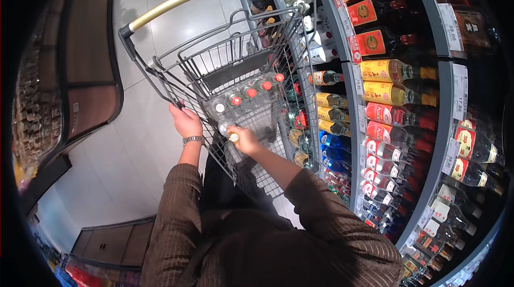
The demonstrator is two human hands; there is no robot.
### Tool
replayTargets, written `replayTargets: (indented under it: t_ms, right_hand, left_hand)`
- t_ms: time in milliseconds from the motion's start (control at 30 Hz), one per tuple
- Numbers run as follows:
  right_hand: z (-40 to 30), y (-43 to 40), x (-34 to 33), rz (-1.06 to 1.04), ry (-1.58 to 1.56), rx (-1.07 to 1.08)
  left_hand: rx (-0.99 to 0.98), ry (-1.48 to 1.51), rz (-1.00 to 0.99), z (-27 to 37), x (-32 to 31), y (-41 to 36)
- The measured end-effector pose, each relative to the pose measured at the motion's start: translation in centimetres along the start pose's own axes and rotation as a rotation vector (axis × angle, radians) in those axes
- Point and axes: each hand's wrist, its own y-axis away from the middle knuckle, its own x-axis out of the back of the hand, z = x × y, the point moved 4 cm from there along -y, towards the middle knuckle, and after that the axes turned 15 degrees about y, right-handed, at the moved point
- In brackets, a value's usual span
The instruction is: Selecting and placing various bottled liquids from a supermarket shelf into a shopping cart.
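Note:
A wire shopping cart with a gold handle stands before me. My left hand, with a metal watch band at the wrist, rests at the cart's left top rim; its fingertips touch the rim, and whether they close around it is hard to see. My right hand is inside the cart, closed on the neck of a clear bottle with a yellowish cap. Beyond it, a row of clear bottles with red caps stands upright in the cart, along with a bottle with a white cap. Another clear bottle top shows beside my right fingers.
Shelves packed with glass bottles run along the cart's right side, with price tags on their edges. A dark display stand stands at the left across the tiled floor. A low brown cabinet is at the lower left.

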Motion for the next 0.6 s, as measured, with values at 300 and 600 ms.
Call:
replayTargets:
  t_ms: [300, 600]
  right_hand:
    - [1.2, -3.0, -3.7, 0.089, -0.098, -0.028]
    - [1.9, -5.2, -4.1, -0.036, -0.13, -0.251]
  left_hand:
    - [0.027, 0.023, -0.02, 0.1, -0.3, 0.0]
    - [-0.004, 0.034, -0.024, 0.3, -0.3, 0.1]
